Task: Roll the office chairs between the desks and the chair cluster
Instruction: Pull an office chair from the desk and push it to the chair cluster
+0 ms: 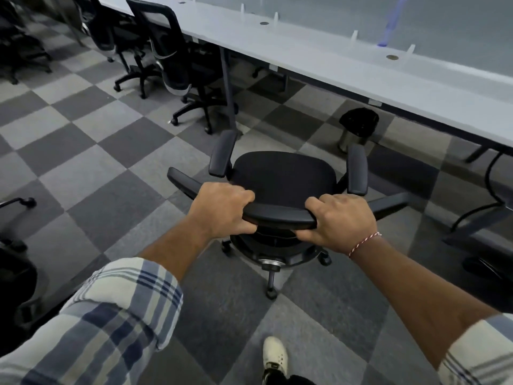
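Past the plaid sleeve (pixel 111 315), the left hand (pixel 222 211) and right hand (pixel 342 220) each gripped the backrest top of the office chair (pixel 283 176). It stood on the chequered carpet (pixel 83 129), near the desk (pixel 333 59) edge. The neighbouring chairs (pixel 172 51) sat tucked in; this one looked not yet parked.

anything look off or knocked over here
Nothing stands out. The office chair that the left hand and right hand grip by its backrest stands upright on the carpet, short of the desk; the bin under the desk is upright, nothing spilled.
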A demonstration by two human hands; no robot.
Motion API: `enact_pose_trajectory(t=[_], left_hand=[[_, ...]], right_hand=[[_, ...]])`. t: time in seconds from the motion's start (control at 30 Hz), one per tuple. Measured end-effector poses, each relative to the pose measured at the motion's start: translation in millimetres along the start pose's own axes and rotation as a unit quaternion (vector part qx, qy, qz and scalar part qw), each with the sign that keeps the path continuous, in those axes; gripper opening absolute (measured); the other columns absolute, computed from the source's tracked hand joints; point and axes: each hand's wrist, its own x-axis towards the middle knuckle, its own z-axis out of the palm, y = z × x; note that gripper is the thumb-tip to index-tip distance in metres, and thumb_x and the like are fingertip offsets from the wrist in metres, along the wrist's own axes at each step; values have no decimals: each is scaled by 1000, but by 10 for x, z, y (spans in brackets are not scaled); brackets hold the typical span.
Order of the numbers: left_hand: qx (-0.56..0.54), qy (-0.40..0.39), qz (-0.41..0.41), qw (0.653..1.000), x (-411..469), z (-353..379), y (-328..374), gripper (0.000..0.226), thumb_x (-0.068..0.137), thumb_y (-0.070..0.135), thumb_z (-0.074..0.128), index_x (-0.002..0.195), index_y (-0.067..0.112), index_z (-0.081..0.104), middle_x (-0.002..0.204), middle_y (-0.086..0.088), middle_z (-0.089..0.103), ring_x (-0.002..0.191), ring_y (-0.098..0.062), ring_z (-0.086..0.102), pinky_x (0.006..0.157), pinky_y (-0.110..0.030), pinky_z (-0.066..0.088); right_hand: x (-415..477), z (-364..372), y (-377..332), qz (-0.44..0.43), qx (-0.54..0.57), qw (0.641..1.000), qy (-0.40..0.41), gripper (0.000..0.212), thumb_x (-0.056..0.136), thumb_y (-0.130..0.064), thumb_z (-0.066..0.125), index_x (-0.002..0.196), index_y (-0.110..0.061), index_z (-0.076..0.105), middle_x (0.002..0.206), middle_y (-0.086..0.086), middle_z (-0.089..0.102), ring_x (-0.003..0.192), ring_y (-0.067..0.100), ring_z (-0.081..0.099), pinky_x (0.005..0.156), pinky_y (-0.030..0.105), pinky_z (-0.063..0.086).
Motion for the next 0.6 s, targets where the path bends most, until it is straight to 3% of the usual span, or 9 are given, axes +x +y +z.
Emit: enact_pose_trajectory(t=[0.27, 0.6], left_hand=[[-3, -31, -17, 999, 840, 165, -1169, 40, 74, 64, 59, 91, 27, 60, 85, 9, 62, 82, -14, 61, 60, -30, 30], [-16, 12, 26, 999, 1865, 454, -2492, 38, 74, 62, 58, 84, 25, 55, 76, 9, 59, 73, -14, 58, 58, -28, 35]], right_hand=[[1373, 400, 23, 8, 10, 1000, 2, 54, 64, -69, 68, 71, -17, 54, 57, 3, 56, 49, 27, 59, 47, 27, 29], [2898, 777, 145, 44, -32, 998, -14, 53, 61, -67, 73, 71, -18, 56, 56, 0, 54, 46, 25, 57, 47, 27, 31]])
